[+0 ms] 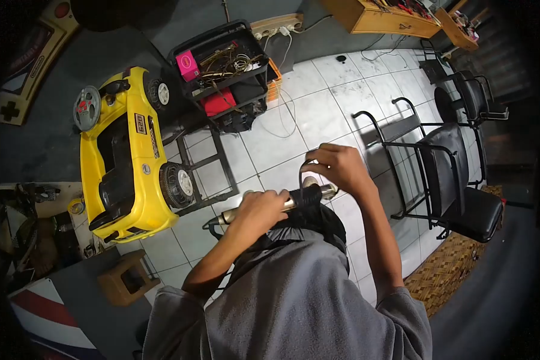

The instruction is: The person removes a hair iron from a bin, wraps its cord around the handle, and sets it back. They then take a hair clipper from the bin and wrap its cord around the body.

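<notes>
Across my lap lies a slim gold-and-black styling iron, with a dark tip at its left end. My left hand is closed around its middle. Several turns of black cord are wound about the right part of the iron. Above these turns, my right hand pinches a loop of the cord between thumb and fingers. The iron's right end sticks out beyond the winding. My left fingers hide part of the body, so its exact kind is hard to make out.
A yellow toy car stands to the left. Ahead is a black trolley with cables and a pink box. Black metal-framed chairs stand on the right by a woven mat. A wooden stool is at lower left.
</notes>
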Motion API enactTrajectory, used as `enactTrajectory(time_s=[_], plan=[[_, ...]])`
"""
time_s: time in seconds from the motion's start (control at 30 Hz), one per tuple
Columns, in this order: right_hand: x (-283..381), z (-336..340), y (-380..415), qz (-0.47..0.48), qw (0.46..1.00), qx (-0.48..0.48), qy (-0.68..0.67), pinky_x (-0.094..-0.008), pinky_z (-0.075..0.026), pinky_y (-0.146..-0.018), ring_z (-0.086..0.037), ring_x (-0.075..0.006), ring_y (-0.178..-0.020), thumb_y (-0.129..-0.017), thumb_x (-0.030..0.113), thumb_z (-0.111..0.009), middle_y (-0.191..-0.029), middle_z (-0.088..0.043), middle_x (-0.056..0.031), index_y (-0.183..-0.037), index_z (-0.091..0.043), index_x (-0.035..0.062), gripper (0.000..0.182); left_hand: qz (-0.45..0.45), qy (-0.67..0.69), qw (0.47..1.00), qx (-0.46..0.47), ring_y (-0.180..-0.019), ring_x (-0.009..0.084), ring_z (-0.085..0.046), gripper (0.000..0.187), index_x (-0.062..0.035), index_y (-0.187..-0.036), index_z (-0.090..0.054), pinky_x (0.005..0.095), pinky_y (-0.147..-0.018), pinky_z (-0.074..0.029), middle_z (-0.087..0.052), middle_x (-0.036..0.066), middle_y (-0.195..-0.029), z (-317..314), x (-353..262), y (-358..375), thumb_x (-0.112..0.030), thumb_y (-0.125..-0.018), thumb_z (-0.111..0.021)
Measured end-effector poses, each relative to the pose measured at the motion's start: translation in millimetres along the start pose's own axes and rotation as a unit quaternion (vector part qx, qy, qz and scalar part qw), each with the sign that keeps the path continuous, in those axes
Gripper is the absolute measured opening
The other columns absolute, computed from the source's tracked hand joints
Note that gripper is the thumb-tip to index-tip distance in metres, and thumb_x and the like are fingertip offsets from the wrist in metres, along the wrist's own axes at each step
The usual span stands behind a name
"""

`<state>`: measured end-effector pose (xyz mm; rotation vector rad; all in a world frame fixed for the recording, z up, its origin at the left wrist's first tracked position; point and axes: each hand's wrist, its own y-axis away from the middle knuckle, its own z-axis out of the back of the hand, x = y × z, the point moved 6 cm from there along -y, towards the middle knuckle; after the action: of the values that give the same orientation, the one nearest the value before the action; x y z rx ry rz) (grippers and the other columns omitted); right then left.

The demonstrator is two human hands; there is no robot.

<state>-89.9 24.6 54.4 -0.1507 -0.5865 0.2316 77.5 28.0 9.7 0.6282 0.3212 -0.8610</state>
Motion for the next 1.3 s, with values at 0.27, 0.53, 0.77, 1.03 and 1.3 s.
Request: enactTrajectory(time_s=[0.27,0.53,0.77,1.03,1.3], plan=[[-43,-38,16,-0.107,0.961,0.09,-0.238,-0.0262,-0.045,-0.057,-0.057,-0.0112,-0.063,-0.073,0.018,-0.081,-0.07,-0.061,-0.0061,-0.082,-0.067,-0.0001,0.024,-0.09,0.064,0.991,0.079,-0.08,0.038,-0.064,0.036,-0.0044,-0.098,-0.063,0.0453,-0.073,-0.05,-0.067,0.018,-0.079,18,-28,5,-0.028,-0.074,-0.074],[-58,-78,40,-0.176,0.871,0.143,-0.436,-0.0255,-0.045,-0.059,-0.056,-0.0085,-0.068,-0.081,0.014,-0.075,-0.075,-0.065,-0.0038,-0.085,-0.069,-0.0019,0.018,-0.164,0.113,0.976,0.084,-0.072,0.0368,-0.065,0.034,-0.0041,-0.093,-0.064,0.0436,-0.068,-0.05,-0.066,0.019,-0.078,14,-37,2,-0.031,-0.075,-0.073],[-35,-108,82,-0.084,0.944,0.075,-0.309,-0.0302,-0.048,-0.068,-0.06,-0.0157,-0.068,-0.095,0.028,-0.056,-0.07,-0.066,-0.0079,-0.084,-0.069,-0.0007,0.033,-0.081,0.179,0.976,-0.093,-0.069,0.0337,-0.067,0.039,-0.0024,-0.101,-0.062,0.0376,-0.061,-0.05,-0.064,0.021,-0.075,60,-1,-7,-0.024,-0.073,-0.077],[20,-66,82,-0.172,0.954,0.123,-0.214,-0.0403,-0.049,-0.064,-0.062,-0.0365,-0.068,-0.095,0.027,-0.055,-0.075,-0.063,-0.0201,-0.085,-0.063,-0.0007,0.03,0.027,0.158,0.968,-0.191,-0.072,0.0338,-0.067,0.046,0.0015,-0.102,-0.061,0.0363,-0.064,-0.05,-0.066,0.021,-0.08,69,47,-11,-0.024,-0.07,-0.081],[61,1,55,-0.102,0.981,0.065,-0.152,-0.0401,-0.052,-0.059,-0.064,-0.0345,-0.066,-0.087,0.016,-0.063,-0.078,-0.066,-0.0168,-0.095,-0.063,0.0021,0.016,0.045,0.159,0.969,-0.184,-0.077,0.0373,-0.065,0.045,0.0005,-0.108,-0.058,0.0406,-0.066,-0.049,-0.065,0.022,-0.085,44,62,-12,-0.02,-0.073,-0.078]])
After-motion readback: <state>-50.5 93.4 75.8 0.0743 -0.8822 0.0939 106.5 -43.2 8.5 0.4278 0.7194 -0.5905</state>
